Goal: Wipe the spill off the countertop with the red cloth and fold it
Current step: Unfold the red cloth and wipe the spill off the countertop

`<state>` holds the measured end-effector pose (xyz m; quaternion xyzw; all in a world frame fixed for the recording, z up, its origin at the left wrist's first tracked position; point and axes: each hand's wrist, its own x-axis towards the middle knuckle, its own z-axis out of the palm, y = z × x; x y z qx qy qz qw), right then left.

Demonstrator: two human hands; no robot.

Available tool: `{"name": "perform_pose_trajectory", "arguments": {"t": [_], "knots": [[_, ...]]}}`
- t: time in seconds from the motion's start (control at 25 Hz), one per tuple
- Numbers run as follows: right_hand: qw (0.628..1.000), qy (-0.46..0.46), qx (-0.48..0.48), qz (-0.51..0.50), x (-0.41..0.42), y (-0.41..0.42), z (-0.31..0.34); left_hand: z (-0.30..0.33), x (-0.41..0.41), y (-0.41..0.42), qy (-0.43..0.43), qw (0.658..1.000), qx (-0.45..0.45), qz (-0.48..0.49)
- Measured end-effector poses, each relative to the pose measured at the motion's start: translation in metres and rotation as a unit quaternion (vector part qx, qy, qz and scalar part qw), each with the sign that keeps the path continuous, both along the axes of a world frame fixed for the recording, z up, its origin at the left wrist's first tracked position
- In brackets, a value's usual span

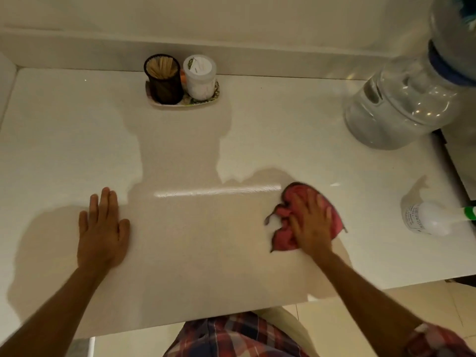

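Note:
The red cloth (283,238) lies bunched up on the white countertop (64,140), right of centre near the front edge. My right hand (310,222) presses down on top of it, fingers spread and slightly blurred. My left hand (103,228) rests flat on the counter at the left, palm down, holding nothing. A shiny streak (216,192) runs across the counter between the hands, just behind them. I cannot tell a spill apart from the shadows and reflections on the surface.
A small tray (216,99) at the back holds a black mesh cup of wooden sticks (164,78) and a white-lidded jar (199,77). A large water bottle on a dispenser (401,99) stands back right. A white spray bottle (427,220) stands at the right edge.

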<state>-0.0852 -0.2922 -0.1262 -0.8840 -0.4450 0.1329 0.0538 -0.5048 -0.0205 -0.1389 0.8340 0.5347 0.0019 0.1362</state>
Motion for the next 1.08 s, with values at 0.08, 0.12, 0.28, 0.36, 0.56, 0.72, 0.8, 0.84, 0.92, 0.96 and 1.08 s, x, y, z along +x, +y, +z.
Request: {"name": "perform_pose_trajectory", "arguments": {"t": [0.08, 0.12, 0.28, 0.36, 0.56, 0.72, 0.8, 0.84, 0.92, 0.96, 1.08], "knots": [[0.995, -0.019, 0.0, -0.099, 0.042, 0.024, 0.0, 0.003, 0.005, -0.001, -0.002, 1.0, -0.009, -0.006], [0.992, -0.031, 0.001, -0.126, 0.052, 0.046, 0.0, 0.003, 0.006, -0.003, 0.001, 1.0, -0.008, -0.011], [0.991, -0.005, 0.031, -0.132, 0.049, 0.169, -0.005, -0.003, 0.004, -0.003, 0.005, 1.0, 0.0, -0.004], [0.997, -0.016, 0.041, -0.06, 0.011, 0.218, -0.008, -0.008, 0.003, -0.001, 0.004, 1.0, 0.009, 0.001], [0.975, 0.037, 0.112, 0.187, -0.13, 0.234, -0.01, -0.012, -0.001, 0.001, 0.007, 0.999, 0.028, -0.021], [0.945, 0.101, 0.117, 0.288, -0.173, 0.174, -0.007, -0.007, 0.003, 0.0, 0.022, 0.999, 0.008, -0.021], [0.937, 0.106, 0.096, 0.32, -0.165, 0.137, -0.001, 0.0, 0.004, -0.001, 0.033, 0.999, -0.026, -0.01], [0.935, 0.112, 0.099, 0.323, -0.158, 0.12, 0.002, 0.004, 0.006, -0.001, 0.042, 0.999, -0.03, -0.012], [0.935, 0.162, 0.107, 0.297, -0.147, 0.09, 0.01, 0.019, 0.019, -0.01, 0.045, 0.998, -0.018, -0.028], [0.934, 0.208, 0.109, 0.269, -0.141, 0.076, 0.017, 0.028, 0.032, -0.021, 0.025, 0.999, -0.018, -0.037], [0.872, 0.469, 0.101, 0.095, -0.12, 0.051, 0.048, 0.055, 0.083, -0.063, -0.101, 0.991, -0.079, -0.036]]}}
